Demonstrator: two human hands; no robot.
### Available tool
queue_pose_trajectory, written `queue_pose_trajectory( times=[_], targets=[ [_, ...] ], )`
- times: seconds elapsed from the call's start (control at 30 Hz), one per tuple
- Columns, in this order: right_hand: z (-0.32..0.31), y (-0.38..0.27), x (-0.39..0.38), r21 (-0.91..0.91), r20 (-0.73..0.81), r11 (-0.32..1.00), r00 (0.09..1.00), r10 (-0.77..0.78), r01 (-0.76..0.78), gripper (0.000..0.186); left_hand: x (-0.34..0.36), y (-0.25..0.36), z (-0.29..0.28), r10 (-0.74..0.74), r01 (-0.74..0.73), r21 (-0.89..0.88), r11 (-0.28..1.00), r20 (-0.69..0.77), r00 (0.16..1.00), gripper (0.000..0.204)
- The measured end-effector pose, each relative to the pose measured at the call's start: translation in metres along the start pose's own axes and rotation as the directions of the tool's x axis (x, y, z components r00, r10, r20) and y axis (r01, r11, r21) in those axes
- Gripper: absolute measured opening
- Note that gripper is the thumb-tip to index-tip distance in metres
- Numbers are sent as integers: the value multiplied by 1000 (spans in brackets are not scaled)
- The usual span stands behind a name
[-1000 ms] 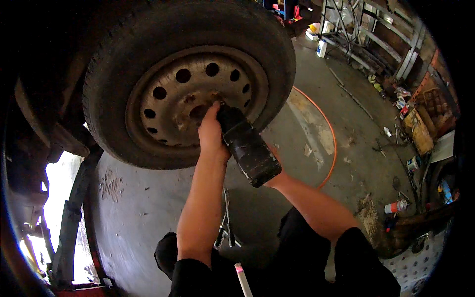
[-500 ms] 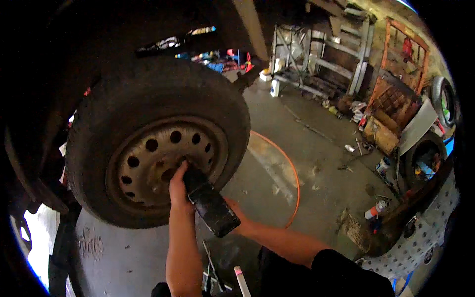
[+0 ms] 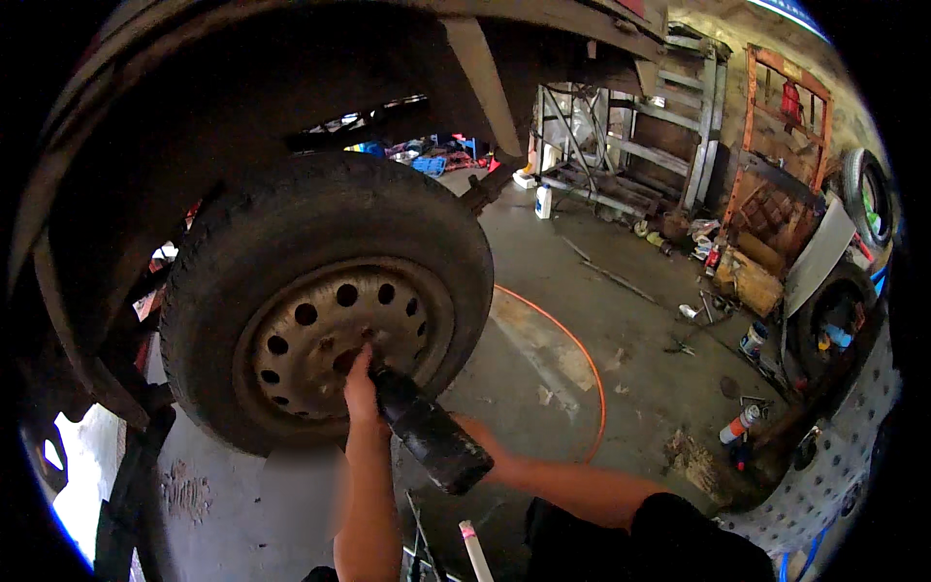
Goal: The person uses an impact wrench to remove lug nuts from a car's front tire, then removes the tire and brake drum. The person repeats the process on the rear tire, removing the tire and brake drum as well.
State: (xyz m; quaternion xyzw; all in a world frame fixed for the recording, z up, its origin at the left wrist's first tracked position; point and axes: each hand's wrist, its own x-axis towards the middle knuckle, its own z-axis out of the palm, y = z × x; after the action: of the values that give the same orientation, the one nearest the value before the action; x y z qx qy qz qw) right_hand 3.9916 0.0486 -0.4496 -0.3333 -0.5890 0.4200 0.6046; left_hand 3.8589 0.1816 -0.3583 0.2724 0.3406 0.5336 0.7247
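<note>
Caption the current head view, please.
A bulky black tool, left hand at its nose, right hand mostly hidden behind it, points at a wheel; orange hose on the floor.

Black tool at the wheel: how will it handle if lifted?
Probably heavy: the black tool has a bulky body, with the left hand at its front and the right hand partly hidden behind it. Likely stiff, given its straight, blocky casing.

No lettering can be read. The blue strip at the upper right edge of the frame bears pale marks too small to make out. The can at lower right has orange and white bands, any print on them illegible at this size.
</note>
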Motion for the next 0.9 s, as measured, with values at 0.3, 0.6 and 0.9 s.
queue_pose_trajectory(
  times=[0.3,0.6,0.9],
  targets=[
    [-68,16,-38,-468,31,817,918,395,-336,65,31,-99,-49,-160,161,-5,987,-145,976,36],
    [-55,-21,-36,-496,-79,718,849,523,-488,62,20,-126,-56,-386,323,-274,906,-217,897,41],
    [-49,29,-24,-617,190,784,953,234,-69,57,24,-94,-77,-212,81,-344,936,-363,907,42]
  ],
)
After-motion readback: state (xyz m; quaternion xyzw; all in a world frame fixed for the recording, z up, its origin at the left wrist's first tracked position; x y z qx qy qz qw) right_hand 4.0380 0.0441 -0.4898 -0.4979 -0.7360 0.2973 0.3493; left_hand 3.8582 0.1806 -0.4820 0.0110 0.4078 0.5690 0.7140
